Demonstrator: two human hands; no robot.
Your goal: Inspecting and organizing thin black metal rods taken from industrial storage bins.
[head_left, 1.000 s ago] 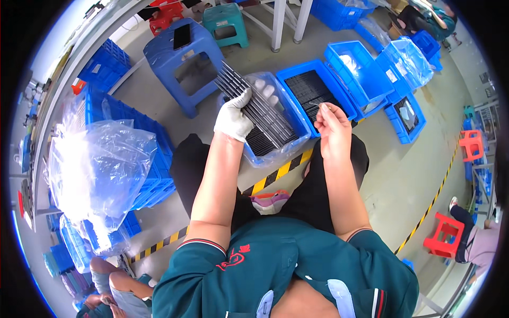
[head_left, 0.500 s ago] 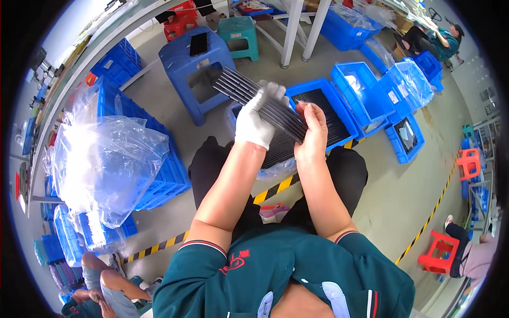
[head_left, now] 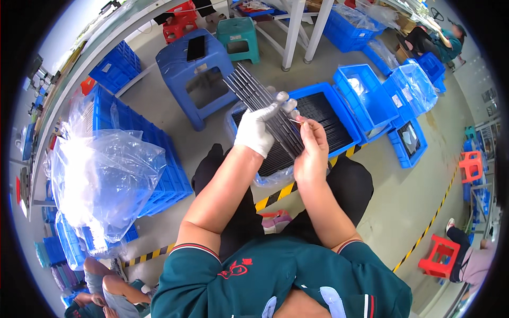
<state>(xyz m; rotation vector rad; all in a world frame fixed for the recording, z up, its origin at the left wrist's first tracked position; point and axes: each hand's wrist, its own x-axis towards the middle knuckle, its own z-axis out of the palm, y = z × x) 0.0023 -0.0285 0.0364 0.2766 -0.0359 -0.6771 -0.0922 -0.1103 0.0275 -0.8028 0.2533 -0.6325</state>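
My left grip (head_left: 261,129), in a white glove, is closed around the near end of a bundle of long dark rods (head_left: 257,95), held up over my lap. The bundle's long axis runs from my glove up and to the far left, its free ends fanning out above the blue stool (head_left: 183,61). My bare right grip (head_left: 312,148) sits just to the right of the glove, touching the bundle's near end, with fingertips (head_left: 303,123) pinched on what looks like 1 thin rod; I cannot tell whether it is separated from the rest. So the right hand is the nearer one to that single rod.

Just beyond both hands lies the blue tray of dark rods (head_left: 339,106), lined with clear plastic, its rim to the far right. There is open room to the right over the tray; to the left, the bagged blue crates (head_left: 154,159) stand well apart.
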